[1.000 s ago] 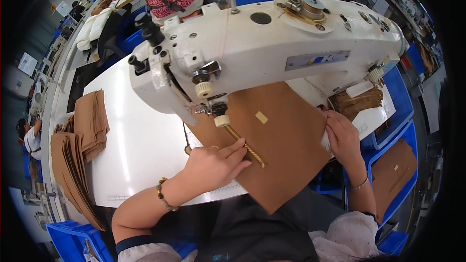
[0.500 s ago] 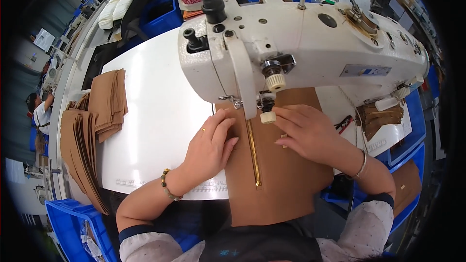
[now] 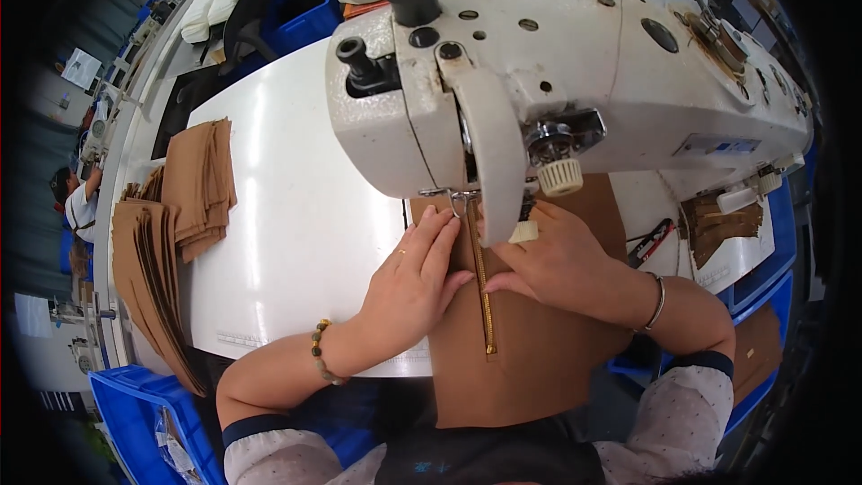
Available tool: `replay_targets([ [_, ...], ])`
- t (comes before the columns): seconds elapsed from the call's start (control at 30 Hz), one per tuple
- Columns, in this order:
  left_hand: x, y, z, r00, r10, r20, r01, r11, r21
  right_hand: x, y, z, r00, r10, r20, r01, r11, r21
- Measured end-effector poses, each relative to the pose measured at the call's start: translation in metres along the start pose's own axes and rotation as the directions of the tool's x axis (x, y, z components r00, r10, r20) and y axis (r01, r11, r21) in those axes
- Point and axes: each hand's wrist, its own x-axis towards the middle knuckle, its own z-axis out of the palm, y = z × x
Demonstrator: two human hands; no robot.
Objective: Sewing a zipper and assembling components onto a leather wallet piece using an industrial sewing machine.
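Observation:
A brown panel, leather-like (image 3: pixel 512 386), lies under the head of a white sewing machine (image 3: pixel 628 81), its near end hanging toward my lap. A gold-toothed zipper (image 3: pixel 488 310) runs lengthwise in a slot in it. My left hand (image 3: pixel 404 287) rests flat on the panel's left side, fingers stretched toward the presser foot and thumb apart. On the other side of the zipper my right hand (image 3: pixel 566 260) lies on the panel, its thumb stretched out beside the teeth. The machine head partly hides the right fingertips. The needle is hard to make out.
Stacks of brown pieces (image 3: pixel 199 184) lie on the white table (image 3: pixel 287 287) at the left. Red-and-black snips (image 3: pixel 654 242) and brown scraps (image 3: pixel 725 232) are at the right. Blue crates (image 3: pixel 148 395) stand below both sides. A person (image 3: pixel 81 202) sits far left.
My right hand has shifted left, its thumb now close to the zipper. The left hand has edged slightly right. The machine looks larger and nearer as the view moved.

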Motion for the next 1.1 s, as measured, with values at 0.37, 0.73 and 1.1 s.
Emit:
replay_targets([
  [0.37,0.006,-0.001,-0.007,0.994,0.079,0.075,-0.086,0.991,0.102,0.003,0.005,0.005,0.999,0.036,-0.03,-0.034,0.999,0.037],
  [0.73,0.013,0.002,-0.016,0.988,0.128,0.091,-0.145,0.967,0.212,0.005,0.006,0.003,0.998,0.058,0.036,-0.059,0.998,0.028],
  [1.1,0.017,-0.001,-0.015,0.987,0.137,0.082,-0.15,0.97,0.191,0.007,0.006,0.002,0.999,0.048,-0.003,-0.048,0.999,0.026],
])
